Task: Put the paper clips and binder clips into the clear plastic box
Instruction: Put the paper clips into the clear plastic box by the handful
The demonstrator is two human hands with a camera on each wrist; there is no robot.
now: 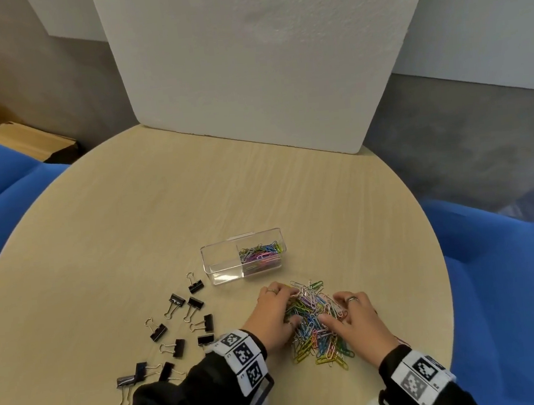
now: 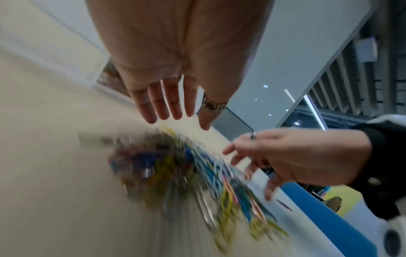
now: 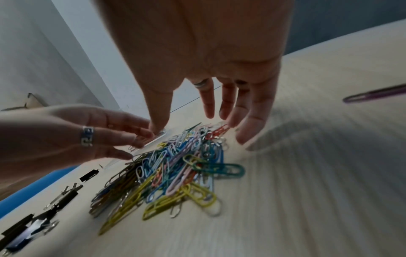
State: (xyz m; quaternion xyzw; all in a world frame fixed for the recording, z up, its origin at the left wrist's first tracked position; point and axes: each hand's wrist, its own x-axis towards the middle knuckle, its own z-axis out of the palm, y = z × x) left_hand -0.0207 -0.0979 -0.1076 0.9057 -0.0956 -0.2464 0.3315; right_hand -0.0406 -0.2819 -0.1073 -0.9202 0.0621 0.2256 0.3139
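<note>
A heap of coloured paper clips point(image 1: 317, 327) point(image 3: 175, 173) lies on the round table point(image 1: 132, 230), blurred in the left wrist view point(image 2: 186, 173). My left hand point(image 1: 281, 307) point(image 2: 180, 121) is at the heap's left side and my right hand point(image 1: 333, 309) point(image 3: 193, 125) at its right. Both have spread, nearly straight fingers just over the clips and grip nothing. Just behind the heap stands the clear plastic box point(image 1: 222, 264); its right compartment holds paper clips, its left one is bare. Several black binder clips point(image 1: 180, 332) point(image 3: 66, 196) lie scattered left of my left hand.
A white foam board point(image 1: 248, 74) stands upright at the table's far edge. Blue seats point(image 1: 508, 278) flank the table on both sides. One purple paper clip point(image 3: 373, 94) lies apart, right of my right hand.
</note>
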